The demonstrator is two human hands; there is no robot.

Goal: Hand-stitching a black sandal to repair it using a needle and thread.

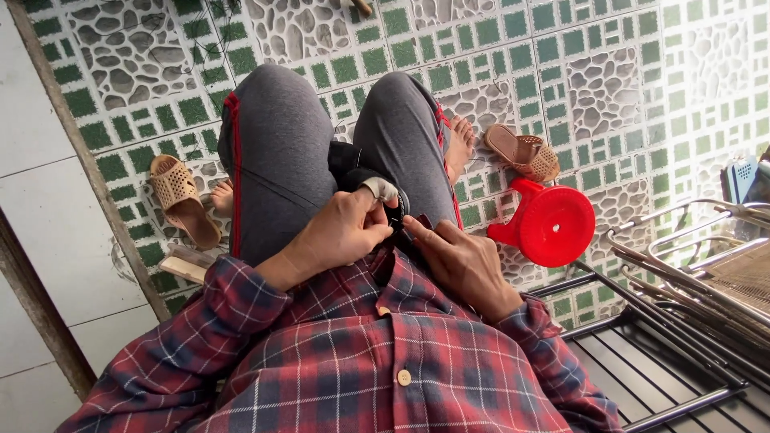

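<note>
Black and small, the dark piece [395,213] sits at the person's lap, just where the grey trouser legs [277,152] meet the hem of the red plaid shirt [377,353]. It is mostly hidden by fingers, so I cannot tell exactly what it is; it looks round-edged and light, something to be pinched at its rim rather than gripped whole. A bit of pale, soft cloth or tape [380,189] shows just above it, against a black fold of fabric, and would give easily under a thumb.

The left hand [341,232] is closed around the piece, thumb and fingertips pressed together on it. The right hand [461,258] lies beside it with fingers stretched out loosely, the fingertips touching or nearly touching the same spot; it clamps nothing that I can see.

Outward, bare feet rest on a tiled floor [609,88] of green squares and pebble patterns. A tan woven sandal [180,196] lies by the left leg, another sandal [525,152] by the right foot. A red plastic stool [549,224] lies tipped over near it, and a dark metal rack [674,345] fills the right corner.
</note>
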